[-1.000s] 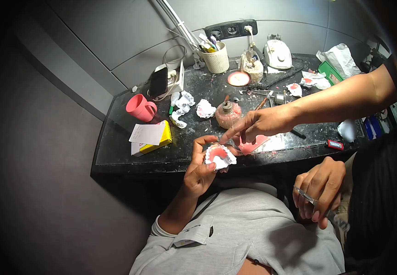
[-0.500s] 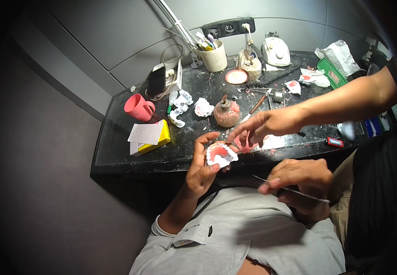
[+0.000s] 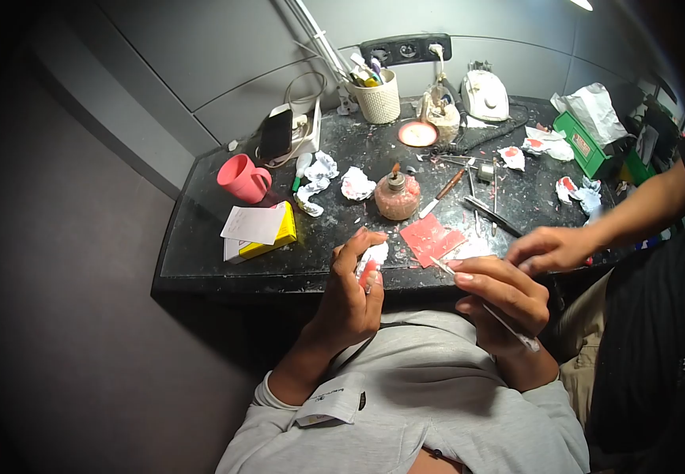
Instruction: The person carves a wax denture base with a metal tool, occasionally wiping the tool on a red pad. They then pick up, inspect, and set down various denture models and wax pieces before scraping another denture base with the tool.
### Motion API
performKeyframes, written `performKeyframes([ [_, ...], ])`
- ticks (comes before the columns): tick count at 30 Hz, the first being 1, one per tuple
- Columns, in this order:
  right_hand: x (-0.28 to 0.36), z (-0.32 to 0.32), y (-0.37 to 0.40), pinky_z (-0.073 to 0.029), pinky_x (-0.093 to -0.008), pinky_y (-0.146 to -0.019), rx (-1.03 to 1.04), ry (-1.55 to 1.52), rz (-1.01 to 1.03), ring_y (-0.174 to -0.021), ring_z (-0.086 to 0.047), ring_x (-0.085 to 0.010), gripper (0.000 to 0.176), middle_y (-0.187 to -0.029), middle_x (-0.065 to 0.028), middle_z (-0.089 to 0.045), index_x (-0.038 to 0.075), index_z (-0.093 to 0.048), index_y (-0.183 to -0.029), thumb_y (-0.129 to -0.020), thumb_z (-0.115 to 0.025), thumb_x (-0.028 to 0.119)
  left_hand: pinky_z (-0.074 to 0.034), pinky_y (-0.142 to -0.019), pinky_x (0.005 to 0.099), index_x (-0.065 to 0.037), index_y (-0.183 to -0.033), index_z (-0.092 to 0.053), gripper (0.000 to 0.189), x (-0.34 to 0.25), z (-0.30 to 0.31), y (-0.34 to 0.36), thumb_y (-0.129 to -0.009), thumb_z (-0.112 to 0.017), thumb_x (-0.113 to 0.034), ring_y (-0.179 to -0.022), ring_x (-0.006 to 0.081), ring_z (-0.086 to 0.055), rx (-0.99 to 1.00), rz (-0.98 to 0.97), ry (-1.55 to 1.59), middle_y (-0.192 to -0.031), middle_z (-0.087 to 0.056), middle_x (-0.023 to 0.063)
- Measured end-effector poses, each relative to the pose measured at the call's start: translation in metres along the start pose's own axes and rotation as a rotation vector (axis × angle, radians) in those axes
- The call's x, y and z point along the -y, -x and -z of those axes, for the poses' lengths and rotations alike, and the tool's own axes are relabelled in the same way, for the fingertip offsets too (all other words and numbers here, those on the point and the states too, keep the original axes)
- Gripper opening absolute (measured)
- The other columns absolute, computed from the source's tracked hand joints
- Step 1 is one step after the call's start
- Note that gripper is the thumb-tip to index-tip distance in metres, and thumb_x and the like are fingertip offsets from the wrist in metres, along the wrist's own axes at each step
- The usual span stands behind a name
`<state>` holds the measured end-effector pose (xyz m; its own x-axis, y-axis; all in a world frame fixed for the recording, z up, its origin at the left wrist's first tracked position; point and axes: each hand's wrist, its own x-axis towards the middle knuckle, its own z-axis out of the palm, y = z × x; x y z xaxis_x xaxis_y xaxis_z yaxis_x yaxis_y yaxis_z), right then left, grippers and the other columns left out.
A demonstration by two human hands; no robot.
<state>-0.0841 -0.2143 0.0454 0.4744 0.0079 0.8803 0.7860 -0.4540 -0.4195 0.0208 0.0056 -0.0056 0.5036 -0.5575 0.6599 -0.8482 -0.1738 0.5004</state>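
Note:
My left hand is closed around a white dental cast with pink wax. The cast is turned on edge, and my fingers hide part of it. Between the fingers of my right hand is a slim metal wax carver, its tip pointing up and left, apart from the cast. Beyond that tip lies a pink wax sheet on the black bench. Behind the sheet stands a glass spirit lamp. A wax knife with a brown handle lies to the lamp's right.
Another person's hand is close on the right. Several tools lie around a black-handled one. At left are a pink mug, a yellow box and white casts. A green box stands at the back right.
The other person's hand has drawn back to the right from near the cast. My left hand has tilted the cast on edge. My right hand has risen toward the wax sheet with the carver.

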Motion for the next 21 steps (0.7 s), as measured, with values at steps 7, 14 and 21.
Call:
performKeyframes([
  [7,-0.004,-0.011,0.003,-0.061,-0.0356,-0.077,0.032,-0.042,0.013,-0.093,-0.075,-0.029,0.036,-0.11,-0.0197,-0.074,-0.002,-0.072,-0.114,-0.08,-0.084,0.002,-0.037,-0.113,0.0396,0.001,-0.152,-0.02,0.065,-0.017,0.006,-0.004,-0.097,-0.054,0.005,-0.131,0.0241,-0.047,0.018,0.201,0.565,-0.14,-0.047,0.0202],
  [14,-0.013,-0.037,0.004,-0.06,-0.0442,-0.09,0.106,0.01,0.084,-0.103,-0.074,-0.0348,0.032,-0.109,-0.0215,-0.072,-0.007,-0.07,-0.109,-0.08,-0.082,-0.002,-0.035,-0.113,0.035,0.0,-0.151,-0.025,0.057,-0.032,0.005,0.001,-0.109,-0.046,-0.031,-0.133,0.0197,-0.045,0.127,0.524,1.148,-0.142,-0.044,0.0145],
  [21,-0.02,-0.042,0.007,-0.06,-0.0483,-0.093,0.123,0.005,0.127,-0.101,-0.074,-0.0359,0.03,-0.108,-0.0217,-0.071,-0.009,-0.069,-0.109,-0.081,-0.08,-0.003,-0.036,-0.113,0.0343,0.001,-0.149,-0.028,0.05,-0.034,0.006,0.001,-0.109,-0.045,-0.025,-0.132,0.0192,-0.046,0.119,0.522,1.205,-0.142,-0.045,0.0154],
])
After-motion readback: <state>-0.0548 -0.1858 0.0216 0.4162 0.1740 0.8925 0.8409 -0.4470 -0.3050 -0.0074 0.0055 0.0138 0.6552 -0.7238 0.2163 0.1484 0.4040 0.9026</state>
